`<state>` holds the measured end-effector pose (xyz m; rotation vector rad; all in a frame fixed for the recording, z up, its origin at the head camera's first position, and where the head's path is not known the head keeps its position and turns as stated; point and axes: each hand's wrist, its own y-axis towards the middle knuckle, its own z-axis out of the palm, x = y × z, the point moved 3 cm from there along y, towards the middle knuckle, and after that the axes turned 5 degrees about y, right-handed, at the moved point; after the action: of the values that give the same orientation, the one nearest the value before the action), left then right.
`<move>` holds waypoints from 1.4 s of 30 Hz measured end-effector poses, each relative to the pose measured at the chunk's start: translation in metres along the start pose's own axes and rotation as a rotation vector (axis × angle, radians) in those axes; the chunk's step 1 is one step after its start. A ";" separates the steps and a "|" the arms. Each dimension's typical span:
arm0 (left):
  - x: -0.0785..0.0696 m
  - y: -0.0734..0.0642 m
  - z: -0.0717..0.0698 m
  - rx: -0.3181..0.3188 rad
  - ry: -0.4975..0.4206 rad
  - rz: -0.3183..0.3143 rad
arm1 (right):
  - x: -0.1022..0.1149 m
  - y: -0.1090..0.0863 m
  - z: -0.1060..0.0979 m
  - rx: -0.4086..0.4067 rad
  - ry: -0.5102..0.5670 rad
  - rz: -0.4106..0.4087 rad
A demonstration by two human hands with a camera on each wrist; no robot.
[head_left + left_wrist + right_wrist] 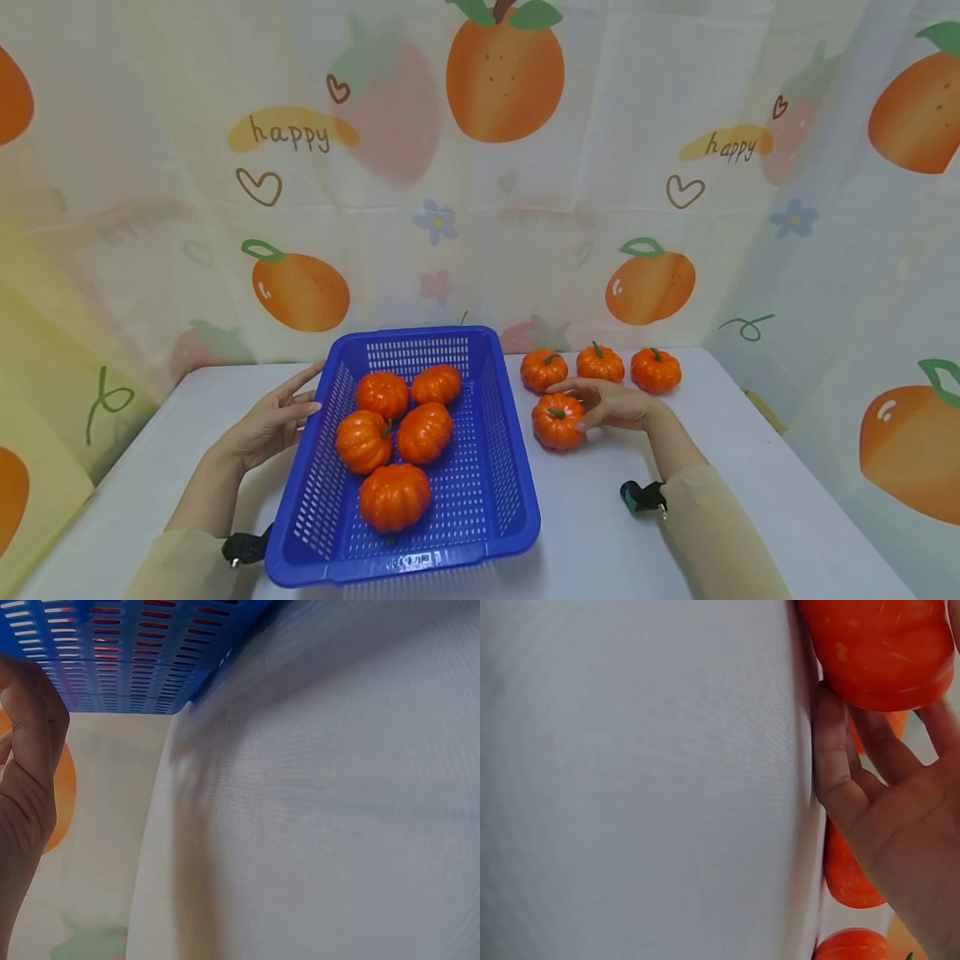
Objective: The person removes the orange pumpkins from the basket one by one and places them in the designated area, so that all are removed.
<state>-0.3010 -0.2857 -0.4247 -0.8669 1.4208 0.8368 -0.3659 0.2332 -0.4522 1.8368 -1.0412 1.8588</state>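
Observation:
My left hand (266, 427) touches the left side of a blue plastic basket (465, 554) with its fingers mostly straight. In the left wrist view that hand (28, 742) shows at the left edge, beside the slotted basket wall (142, 667). Several small orange pumpkins lie in the basket, among them one at the front (394, 498). To the right of the basket my right hand (618, 406) holds a small orange pumpkin (557, 425) with a green stem. The right wrist view has its fingers around this pumpkin (885, 656), close to the tabletop.
Behind the right hand, a row of three more pumpkins stands on the white table (600, 533): a left one (542, 372), a middle one (600, 365) and a right one (656, 372). A fruit-printed curtain (480, 208) hangs along the table's back edge.

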 end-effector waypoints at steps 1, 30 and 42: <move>0.000 0.000 0.000 0.000 0.000 -0.001 | 0.000 0.000 0.000 0.000 0.002 0.001; 0.001 0.002 0.000 -0.002 0.011 0.003 | -0.001 -0.007 -0.007 -0.044 0.023 -0.026; 0.000 0.000 0.001 -0.003 -0.001 -0.004 | 0.004 -0.012 -0.013 -0.101 -0.027 -0.068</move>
<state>-0.3009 -0.2849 -0.4249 -0.8711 1.4164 0.8372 -0.3669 0.2492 -0.4439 1.8210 -1.0477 1.7157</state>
